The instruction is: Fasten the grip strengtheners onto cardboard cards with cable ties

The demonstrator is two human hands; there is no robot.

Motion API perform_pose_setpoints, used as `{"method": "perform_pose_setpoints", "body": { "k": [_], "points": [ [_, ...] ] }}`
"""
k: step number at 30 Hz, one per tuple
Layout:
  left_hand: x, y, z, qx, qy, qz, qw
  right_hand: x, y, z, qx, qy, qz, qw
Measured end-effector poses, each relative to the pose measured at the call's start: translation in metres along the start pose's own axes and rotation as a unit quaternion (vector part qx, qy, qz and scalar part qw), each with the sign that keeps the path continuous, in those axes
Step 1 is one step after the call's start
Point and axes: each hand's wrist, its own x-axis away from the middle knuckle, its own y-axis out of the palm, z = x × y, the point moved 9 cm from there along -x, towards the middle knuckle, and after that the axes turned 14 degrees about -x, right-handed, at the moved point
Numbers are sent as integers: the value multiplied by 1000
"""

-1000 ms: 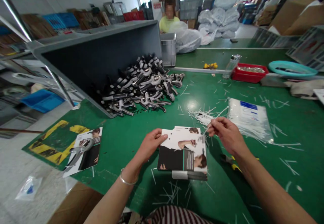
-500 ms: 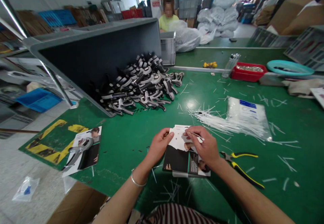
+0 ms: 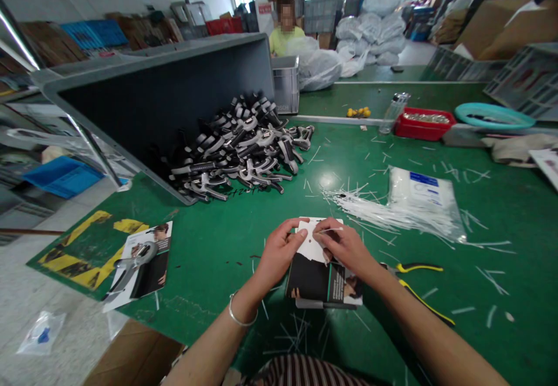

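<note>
My left hand point(image 3: 281, 249) grips the left edge of a printed card point(image 3: 310, 275), thumb on its white upper part. Over the upper right of the card, my right hand point(image 3: 342, 246) pinches a thin white cable tie point(image 3: 329, 230). Part of a grey and black tool point(image 3: 325, 304) shows under the card's lower edge. Right of my right hand lie pliers with yellow and black handles point(image 3: 425, 300). A pile of loose white cable ties point(image 3: 370, 208) is spread beyond my hands, beside a clear bag of ties point(image 3: 425, 191).
A grey crate point(image 3: 161, 60) lies on its side, spilling black and grey clamps point(image 3: 248, 147). At left, a clamp rests on another card point(image 3: 162, 258). Farther back are a red tray point(image 3: 424, 124), a turquoise tray point(image 3: 494, 115) and a person in yellow point(image 3: 283, 38).
My right fingers have shifted slightly left and closer to the card, and the cable tie now lies more level. The card has turned slightly, and the view has moved a little.
</note>
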Motion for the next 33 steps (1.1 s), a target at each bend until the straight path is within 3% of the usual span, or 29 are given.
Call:
{"method": "perform_pose_setpoints", "body": {
  "k": [3,6,9,13,17,19,25,33],
  "points": [
    [0,-2,-8,-8,-20,-4,1000,-3,-5,19,-84,75,-15,994],
    [0,5,-28,-15,-47,-29,998,-4,-5,25,-136,96,-11,986],
    [2,5,-36,-47,-12,-19,999,-3,3,28,-177,116,-25,977],
    [18,-14,-26,-197,59,11,979,-2,9,29,-183,131,-30,974],
    [47,-14,-21,-213,106,-106,965,-4,9,31,-168,113,-24,979],
    [57,-12,-20,-213,125,-127,961,-6,13,34,-178,111,-28,977],
    [38,-21,-19,-273,135,40,952,-11,29,32,-190,99,-50,975],
    [20,4,-18,-159,121,-10,980,-2,25,36,-151,106,-61,981]
  ]
}}
